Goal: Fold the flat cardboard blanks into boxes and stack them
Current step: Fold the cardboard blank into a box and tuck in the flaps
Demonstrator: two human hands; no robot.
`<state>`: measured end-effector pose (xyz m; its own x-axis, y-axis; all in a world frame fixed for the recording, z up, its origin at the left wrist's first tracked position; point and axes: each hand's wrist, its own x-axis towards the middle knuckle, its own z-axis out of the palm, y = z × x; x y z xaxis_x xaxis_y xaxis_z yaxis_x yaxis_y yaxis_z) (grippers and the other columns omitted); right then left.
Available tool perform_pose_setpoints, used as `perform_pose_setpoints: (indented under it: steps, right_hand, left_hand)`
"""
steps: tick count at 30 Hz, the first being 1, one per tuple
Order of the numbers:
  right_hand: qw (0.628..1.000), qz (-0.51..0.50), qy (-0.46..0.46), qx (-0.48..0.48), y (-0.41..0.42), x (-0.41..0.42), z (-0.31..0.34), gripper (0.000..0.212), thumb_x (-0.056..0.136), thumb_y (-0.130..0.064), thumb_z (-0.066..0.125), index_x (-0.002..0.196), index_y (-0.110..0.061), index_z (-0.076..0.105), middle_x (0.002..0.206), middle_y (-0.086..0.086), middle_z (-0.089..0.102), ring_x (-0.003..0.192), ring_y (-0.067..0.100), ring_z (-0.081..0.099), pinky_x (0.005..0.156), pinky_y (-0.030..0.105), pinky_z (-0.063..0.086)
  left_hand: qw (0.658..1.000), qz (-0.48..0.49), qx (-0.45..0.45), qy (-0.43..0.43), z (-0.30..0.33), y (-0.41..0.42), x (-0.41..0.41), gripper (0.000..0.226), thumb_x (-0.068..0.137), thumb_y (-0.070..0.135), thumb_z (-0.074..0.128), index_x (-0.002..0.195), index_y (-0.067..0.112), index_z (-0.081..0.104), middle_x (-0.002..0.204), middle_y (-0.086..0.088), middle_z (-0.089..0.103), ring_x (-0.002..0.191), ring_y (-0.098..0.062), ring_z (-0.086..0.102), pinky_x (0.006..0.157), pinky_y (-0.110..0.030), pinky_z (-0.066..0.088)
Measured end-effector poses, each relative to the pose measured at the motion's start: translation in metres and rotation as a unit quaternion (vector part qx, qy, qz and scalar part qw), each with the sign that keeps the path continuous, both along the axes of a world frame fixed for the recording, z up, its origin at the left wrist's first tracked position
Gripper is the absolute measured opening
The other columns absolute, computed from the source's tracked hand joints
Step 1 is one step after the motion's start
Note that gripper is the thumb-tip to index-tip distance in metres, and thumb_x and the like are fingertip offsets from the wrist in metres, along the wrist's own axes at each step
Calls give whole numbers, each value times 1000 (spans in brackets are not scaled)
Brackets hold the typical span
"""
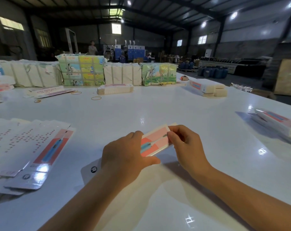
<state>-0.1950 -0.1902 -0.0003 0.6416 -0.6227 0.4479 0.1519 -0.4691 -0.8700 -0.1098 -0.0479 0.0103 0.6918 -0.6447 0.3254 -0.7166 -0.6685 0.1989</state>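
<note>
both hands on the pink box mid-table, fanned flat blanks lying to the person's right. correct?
Not quite. Both hands, left and right, do hold the pink box mid-table, but the head view shows the fanned flat blanks lying to the person's left, not right.

counter (pixel 158 105): smooth, white and very shiny; the ceiling lights show in it like in a mirror.
box (pixel 155 141): thin cardboard, smooth, with a pink and blue print and a soft shine.
flat blanks (pixel 41 147): thin printed cardboard, glossy; bright light spots sit on them.
folded boxes (pixel 278 124): the same shiny printed cardboard.
wrapped bundles (pixel 81 70): paper wrap, crinkled and torn at the edges, dull.
rubber bands (pixel 96 98): thin, tan, rubbery loops.
crate (pixel 288 77): rough, dull wood board.
</note>
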Motion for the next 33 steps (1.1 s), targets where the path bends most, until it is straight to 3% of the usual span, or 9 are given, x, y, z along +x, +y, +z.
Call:
perform_pose_setpoints:
  steps: [9, 12, 14, 17, 19, 21, 25, 29, 33]
  right_hand:
    - [1000, 4, 11, -25, -2, -2, 5, 24, 91, -10, 57, 81, -32, 63, 89, -6, 59, 66, -1, 55, 61, 12, 42]
    - [996, -80, 28, -36, -7, 0, 6, 47, 83, -24, 71, 123, -35, 49, 118, -8, 41, 91, -1, 51, 75, 11, 42]
    - [992, -14, 47, 119, -13, 2, 6, 74, 80, -24, 73, 142, -25, 33, 123, -6, 44, 101, 9, 53, 81, 25, 45]
    - [913, 191, 12, 362, -16, 4, 7, 49, 79, -11, 65, 125, 0, 54, 93, 9, 69, 80, 21, 69, 69, 33, 56]
    - [956, 137, -2, 258, -14, 3, 4, 19, 86, -4, 60, 104, -3, 65, 83, 5, 72, 78, 20, 69, 71, 30, 57]
    - [999, 21, 19, -44, -10, 0, -1, 14, 94, -9, 54, 92, -16, 66, 72, -10, 68, 69, 5, 63, 66, 14, 48]
    - [948, -17, 96, -304, -5, -1, -6, 30, 100, -25, 38, 122, -17, 57, 82, -5, 61, 67, 11, 51, 62, 14, 39]
    - [996, 59, 43, -42, 1, -4, 1, 33, 100, -36, 42, 94, -21, 71, 86, -2, 73, 82, 17, 68, 75, 25, 54]
    - [977, 131, -9, 169, -4, -2, 6, 27, 96, -9, 50, 93, -17, 75, 94, 7, 75, 91, 24, 71, 83, 33, 57]
  left_hand:
    - [1000, 27, -6, -6, 0, -1, -2, 72, 55, 86, 33, 107, 36, 38, 109, 16, 57, 76, -7, 48, 61, -17, 41]
    - [999, 29, -33, 8, -1, 1, 0, 64, 60, 87, 41, 100, 37, 38, 104, 15, 59, 75, -9, 51, 61, -19, 43]
    - [999, 27, -46, 11, -2, 1, 0, 62, 63, 85, 46, 102, 37, 40, 101, 15, 60, 75, -9, 51, 62, -20, 44]
    - [999, 9, -37, 22, -3, 0, -1, 62, 64, 85, 46, 104, 38, 40, 104, 17, 59, 76, -7, 50, 65, -20, 46]
    - [999, -4, -35, 28, -3, -1, -1, 60, 65, 84, 46, 103, 38, 39, 103, 17, 58, 78, -6, 51, 67, -20, 47]
    - [999, -13, -38, 27, -3, -1, -1, 57, 67, 82, 46, 102, 37, 38, 101, 17, 56, 77, -6, 51, 64, -18, 44]
    - [999, -6, -31, 2, -4, -2, 1, 63, 70, 79, 46, 112, 33, 41, 105, 15, 56, 78, -7, 50, 65, -16, 41]
    - [999, 1, -23, -28, -4, 1, 3, 66, 72, 77, 44, 119, 31, 39, 114, 14, 56, 88, -9, 56, 74, -20, 46]
    - [997, 2, -24, -78, -7, 2, 3, 68, 73, 78, 42, 122, 31, 37, 116, 14, 56, 95, -10, 59, 70, -18, 43]
